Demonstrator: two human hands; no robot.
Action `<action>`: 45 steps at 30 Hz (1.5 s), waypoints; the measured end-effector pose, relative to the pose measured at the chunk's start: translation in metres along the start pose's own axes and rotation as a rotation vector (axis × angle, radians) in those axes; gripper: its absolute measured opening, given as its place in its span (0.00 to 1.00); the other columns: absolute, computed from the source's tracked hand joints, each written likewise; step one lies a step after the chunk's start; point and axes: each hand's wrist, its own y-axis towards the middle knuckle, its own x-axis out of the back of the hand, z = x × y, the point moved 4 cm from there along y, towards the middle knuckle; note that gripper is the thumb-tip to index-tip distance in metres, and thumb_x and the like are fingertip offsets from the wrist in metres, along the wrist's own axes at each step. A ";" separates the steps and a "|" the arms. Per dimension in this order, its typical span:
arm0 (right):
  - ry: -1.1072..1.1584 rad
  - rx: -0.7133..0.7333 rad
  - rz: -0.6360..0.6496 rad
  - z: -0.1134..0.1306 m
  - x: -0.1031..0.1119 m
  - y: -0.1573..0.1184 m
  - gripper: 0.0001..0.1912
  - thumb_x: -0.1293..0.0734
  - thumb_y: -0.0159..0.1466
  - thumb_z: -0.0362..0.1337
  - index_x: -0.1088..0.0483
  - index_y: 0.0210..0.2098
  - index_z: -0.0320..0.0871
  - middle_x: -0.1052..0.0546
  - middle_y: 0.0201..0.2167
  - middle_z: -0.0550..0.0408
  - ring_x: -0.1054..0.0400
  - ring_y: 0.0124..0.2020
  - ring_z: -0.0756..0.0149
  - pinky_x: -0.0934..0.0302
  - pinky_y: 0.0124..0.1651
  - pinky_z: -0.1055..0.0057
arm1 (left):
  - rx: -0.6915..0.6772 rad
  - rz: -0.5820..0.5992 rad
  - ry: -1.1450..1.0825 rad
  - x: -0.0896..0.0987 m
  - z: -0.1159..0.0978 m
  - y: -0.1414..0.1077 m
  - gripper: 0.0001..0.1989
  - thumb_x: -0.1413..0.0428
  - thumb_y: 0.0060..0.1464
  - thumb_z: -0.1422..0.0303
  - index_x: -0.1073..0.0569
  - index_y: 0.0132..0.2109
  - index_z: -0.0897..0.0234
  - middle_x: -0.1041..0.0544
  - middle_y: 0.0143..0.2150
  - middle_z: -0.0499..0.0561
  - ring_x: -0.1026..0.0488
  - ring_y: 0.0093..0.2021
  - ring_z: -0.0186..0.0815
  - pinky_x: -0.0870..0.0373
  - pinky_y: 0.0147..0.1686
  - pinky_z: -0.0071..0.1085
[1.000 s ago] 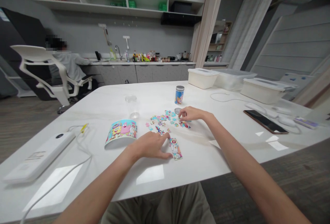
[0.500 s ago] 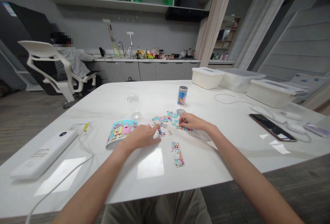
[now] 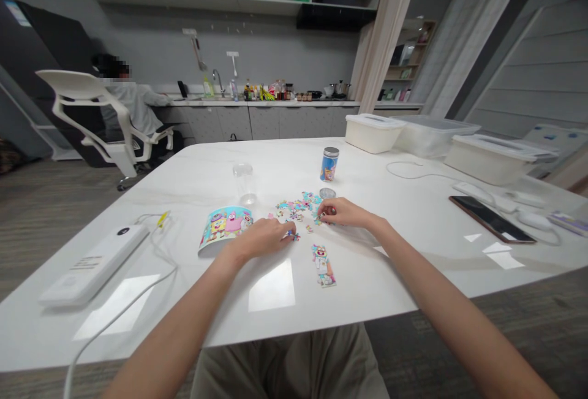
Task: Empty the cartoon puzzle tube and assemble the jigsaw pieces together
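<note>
Small colourful jigsaw puzzle pieces (image 3: 301, 205) lie in a loose heap mid-table. My left hand (image 3: 266, 237) rests at the heap's near left edge, thumb and forefinger closed around a puzzle piece (image 3: 294, 236). On the right side of the heap, my right hand (image 3: 343, 211) has its fingertips pinched together on a piece, mostly hidden by the fingers. Closer to me lies a joined strip of pieces (image 3: 324, 266) with a cartoon figure. Left of my left hand stands a curved cartoon picture sheet (image 3: 225, 227).
Behind the heap are a clear plastic jar (image 3: 244, 186), a round lid (image 3: 327, 193) and a blue cartoon can (image 3: 329, 164). A white power bank (image 3: 96, 264) with a cable lies left. A phone (image 3: 491, 219) and storage boxes (image 3: 374, 133) are right. A person sits (image 3: 133, 105) far left.
The view has shifted slightly. My left thumb and forefinger have come together at the near pieces. My right hand stays at the right of the heap, fingers still pinched.
</note>
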 end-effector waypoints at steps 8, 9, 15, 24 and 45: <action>0.101 0.004 -0.054 0.004 -0.004 0.001 0.10 0.37 0.58 0.29 0.29 0.39 0.41 0.24 0.33 0.54 0.30 0.29 0.69 0.34 0.36 0.70 | 0.012 -0.016 -0.068 -0.004 -0.001 0.000 0.13 0.56 0.63 0.65 0.33 0.51 0.60 0.23 0.31 0.53 0.23 0.36 0.44 0.31 0.35 0.34; 0.109 0.017 -0.057 0.004 -0.005 0.001 0.10 0.36 0.58 0.29 0.29 0.38 0.42 0.24 0.35 0.53 0.30 0.31 0.68 0.34 0.37 0.70 | 0.014 -0.027 -0.071 -0.005 -0.001 0.000 0.13 0.55 0.63 0.65 0.33 0.51 0.60 0.23 0.30 0.52 0.23 0.35 0.44 0.31 0.35 0.34; 0.144 0.068 -0.034 0.006 -0.012 0.002 0.11 0.37 0.57 0.27 0.29 0.38 0.43 0.24 0.37 0.53 0.28 0.35 0.66 0.34 0.39 0.68 | -0.004 -0.079 -0.063 -0.010 0.001 0.001 0.12 0.54 0.62 0.65 0.32 0.49 0.61 0.24 0.27 0.51 0.24 0.31 0.43 0.32 0.33 0.33; 0.014 0.109 -0.042 0.006 -0.009 0.000 0.08 0.37 0.59 0.29 0.28 0.36 0.43 0.26 0.37 0.52 0.30 0.35 0.66 0.34 0.40 0.68 | -0.009 -0.098 0.008 -0.010 0.001 0.000 0.10 0.55 0.62 0.67 0.31 0.46 0.62 0.23 0.29 0.53 0.23 0.31 0.42 0.32 0.32 0.34; -0.109 0.185 -0.037 0.009 -0.011 -0.001 0.07 0.38 0.63 0.31 0.28 0.37 0.44 0.28 0.39 0.51 0.31 0.39 0.64 0.35 0.44 0.66 | -0.017 -0.108 0.011 -0.005 -0.005 0.000 0.11 0.52 0.63 0.63 0.32 0.50 0.59 0.22 0.30 0.50 0.23 0.31 0.41 0.32 0.32 0.31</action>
